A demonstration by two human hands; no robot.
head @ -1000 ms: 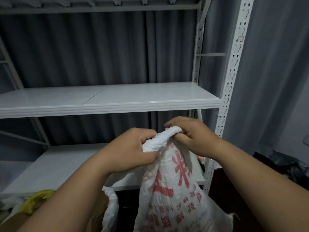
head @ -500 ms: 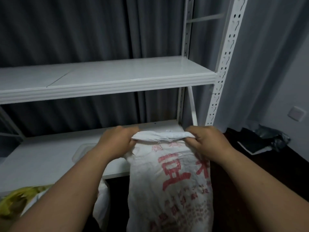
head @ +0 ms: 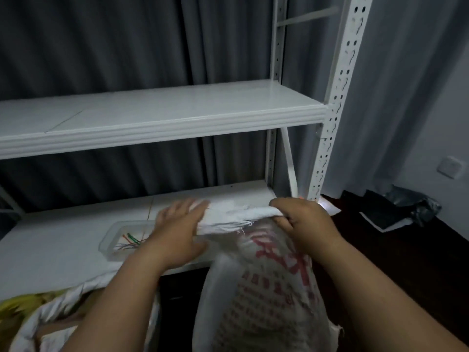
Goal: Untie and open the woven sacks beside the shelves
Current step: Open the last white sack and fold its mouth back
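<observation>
1. One view only, from the head camera. I see both hands on the top of a white woven sack point(head: 266, 288) with red print. It stands upright on the dark floor, just in front of the lower shelf point(head: 63, 247) of the white rack.
2. My right hand point(head: 302, 222) has its fingers curled over the right end of the sack's rolled mouth point(head: 236, 217) and pinches the fabric there.
3. My left hand point(head: 180, 229) lies flat with the fingers straight and spread, pressing on the left end of the same roll; it grips nothing.
4. That rolled mouth runs left to right between the two hands, about level. I cannot see any tie or string on it.
5. I judge the next move turns on that axis. Each hand is at its own end, so unrolling or parting the mouth means working across the roll, not along it.
6. Beside the left hand a clear tray point(head: 119, 240) with thin coloured wires sits on the lower shelf. A second sack point(head: 50, 308), already gaping, lies at lower left.
</observation>
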